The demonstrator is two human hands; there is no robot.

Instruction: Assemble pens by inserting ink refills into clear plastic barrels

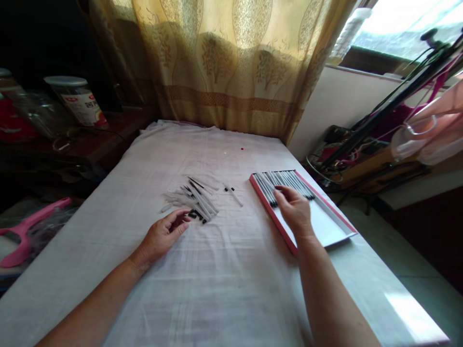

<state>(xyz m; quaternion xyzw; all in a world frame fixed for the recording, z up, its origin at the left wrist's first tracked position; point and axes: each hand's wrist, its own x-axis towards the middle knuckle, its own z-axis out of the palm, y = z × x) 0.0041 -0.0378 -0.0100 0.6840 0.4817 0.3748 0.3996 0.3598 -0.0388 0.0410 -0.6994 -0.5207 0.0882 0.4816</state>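
My right hand [293, 208] is over a shallow red-edged box [273, 219] with a white inside, its fingers pinched on the end of a pale pen [266, 183]. A row of similar pens [289, 180] with black ends lies along the far part of the box. On the cloth to the left, my left hand [167, 232] rests with curved fingers and a gap between thumb and fingertips. Just beyond its fingertips is a loose pile of clear pen barrels [202, 202], with dark thin pieces and black caps [197, 214] among them.
A clear tube [236, 196] and small black bits lie between pile and box. A small red piece [242, 149] lies farther back on the white-clothed table [217, 289]. A curtain [224, 62] hangs behind; jars [77, 101] stand left, a pink plastic item [25, 236] below them.
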